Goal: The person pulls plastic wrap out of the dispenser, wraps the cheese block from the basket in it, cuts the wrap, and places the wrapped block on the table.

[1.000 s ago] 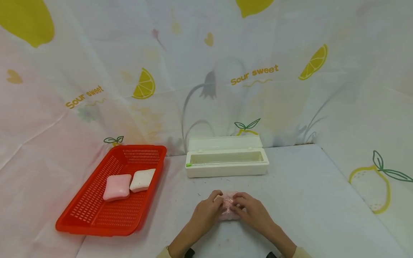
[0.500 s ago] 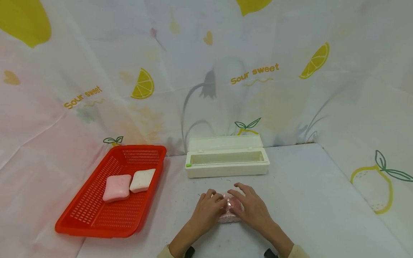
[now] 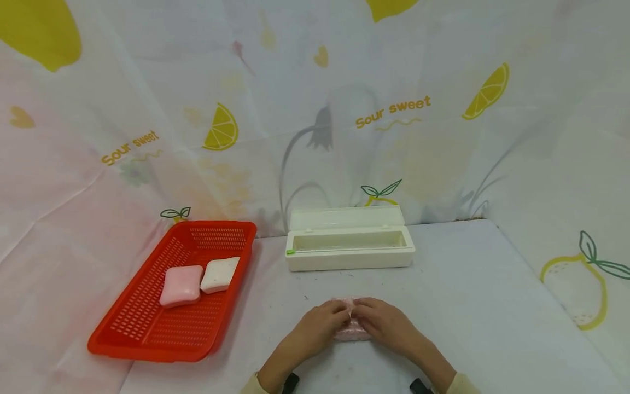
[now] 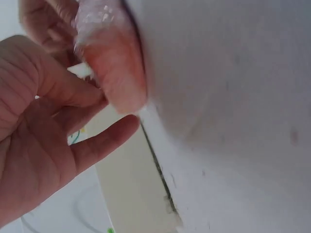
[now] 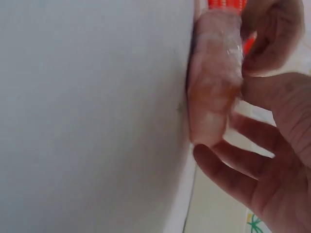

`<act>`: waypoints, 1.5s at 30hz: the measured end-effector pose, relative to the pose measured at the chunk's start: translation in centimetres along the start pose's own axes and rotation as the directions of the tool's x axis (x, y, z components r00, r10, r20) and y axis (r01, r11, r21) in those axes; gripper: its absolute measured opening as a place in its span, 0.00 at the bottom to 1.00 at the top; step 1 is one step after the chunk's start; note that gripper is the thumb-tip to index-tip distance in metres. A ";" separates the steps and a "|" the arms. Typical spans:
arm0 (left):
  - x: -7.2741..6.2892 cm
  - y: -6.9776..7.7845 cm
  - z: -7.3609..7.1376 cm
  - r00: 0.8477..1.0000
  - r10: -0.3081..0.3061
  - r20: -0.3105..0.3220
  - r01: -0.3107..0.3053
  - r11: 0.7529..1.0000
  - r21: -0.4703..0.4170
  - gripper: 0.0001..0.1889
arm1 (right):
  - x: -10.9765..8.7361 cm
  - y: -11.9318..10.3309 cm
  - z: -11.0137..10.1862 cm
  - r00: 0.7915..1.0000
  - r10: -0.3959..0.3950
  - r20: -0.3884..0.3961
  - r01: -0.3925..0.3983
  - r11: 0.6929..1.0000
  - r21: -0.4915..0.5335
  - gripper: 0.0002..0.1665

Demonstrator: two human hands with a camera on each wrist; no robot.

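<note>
A pink bar of soap [image 3: 353, 334], wrapped in shiny clear film, lies on the white table between both hands. My left hand [image 3: 317, 327] holds the bar's left side with bent fingers, its fingertips at the film on top. On the other side my right hand [image 3: 392, 324] grips it the same way, and the two hands' fingertips nearly meet. In the left wrist view the wrapped soap [image 4: 119, 68] lies flat, with thumb and fingers around its end. The right wrist view shows the soap [image 5: 211, 97] with the right thumb at its upper face; some fingertips are hidden.
Behind the hands stands a long white box [image 3: 350, 260] with its lid raised and a green tab at its left. A red plastic basket [image 3: 197, 350] on the left holds a pink soap bar [image 3: 181, 285] and a white soap bar [image 3: 220, 274]. A printed cloth hangs behind.
Half a second ago the right hand's fingers were spread and lifted; they have come down and inward onto the wrapped soap. The left fingers have also lowered. Basket and box stay put.
</note>
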State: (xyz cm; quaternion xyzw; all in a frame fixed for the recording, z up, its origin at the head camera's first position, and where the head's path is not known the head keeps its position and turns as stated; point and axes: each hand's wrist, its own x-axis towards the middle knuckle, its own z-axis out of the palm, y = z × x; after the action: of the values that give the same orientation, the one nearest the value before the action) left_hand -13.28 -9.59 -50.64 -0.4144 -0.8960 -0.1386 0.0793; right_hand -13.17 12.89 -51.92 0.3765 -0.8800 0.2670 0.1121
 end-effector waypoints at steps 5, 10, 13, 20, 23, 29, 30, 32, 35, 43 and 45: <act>-0.6 -0.4 -0.2 0.999 0.043 0.015 -0.042 0.997 -0.072 0.15 | -0.8 0.2 -1.0 0.986 0.044 0.162 -0.055 0.996 0.064 0.30; -0.7 -0.4 0.2 1.000 0.013 0.025 -0.011 0.997 -0.076 0.15 | -1.0 0.1 -1.3 0.982 0.047 0.184 -0.062 0.995 0.076 0.36; -0.7 -0.5 -0.1 0.998 -0.029 0.060 0.039 0.984 -0.175 0.16 | -1.1 0.2 -1.7 0.984 0.044 0.173 -0.069 0.988 0.140 0.32; -0.8 -0.9 -0.9 0.972 -0.181 0.151 0.236 0.740 -0.630 0.12 | -1.2 0.7 -3.0 0.960 0.104 0.259 -0.200 0.905 0.377 0.16; -0.8 -0.9 -0.5 0.936 -0.270 0.228 0.347 0.584 -0.734 0.09 | -1.2 0.5 -3.0 0.939 0.167 0.301 -0.283 0.872 0.399 0.15; -0.8 -0.4 0.3 0.859 -0.467 0.210 0.478 0.582 -0.658 0.13 | -1.0 -0.3 -2.4 0.893 0.392 0.220 -0.438 0.868 0.235 0.22; -0.7 -0.2 0.3 0.852 -0.486 0.196 0.484 0.586 -0.650 0.14 | -0.9 -0.4 -2.3 0.887 0.418 0.195 -0.454 0.868 0.202 0.22; -0.6 -0.1 0.4 0.853 -0.490 0.178 0.475 0.592 -0.651 0.18 | -1.0 -0.6 -2.1 0.885 0.438 0.158 -0.460 0.876 0.146 0.23; -0.5 0.1 0.5 0.867 -0.467 0.173 0.457 0.608 -0.649 0.23 | -1.1 -0.6 -1.8 0.904 0.402 0.148 -0.418 0.903 0.101 0.26; 0.1 0.1 1.0 0.852 -0.500 0.155 0.504 0.702 -0.503 0.23 | -0.8 -0.1 -0.6 0.910 0.383 0.162 -0.405 0.903 0.141 0.29; 0.3 0.2 1.1 0.853 -0.498 0.160 0.508 0.719 -0.475 0.22 | -0.8 0.1 -0.4 0.906 0.391 0.165 -0.416 0.895 0.162 0.29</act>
State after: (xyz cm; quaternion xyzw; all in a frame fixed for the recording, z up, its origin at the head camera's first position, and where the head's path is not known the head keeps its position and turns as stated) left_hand -13.34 -8.87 -51.51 -0.1630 -0.9078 -0.3778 -0.0807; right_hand -12.71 13.62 -51.92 0.2111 -0.9140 0.3441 -0.0396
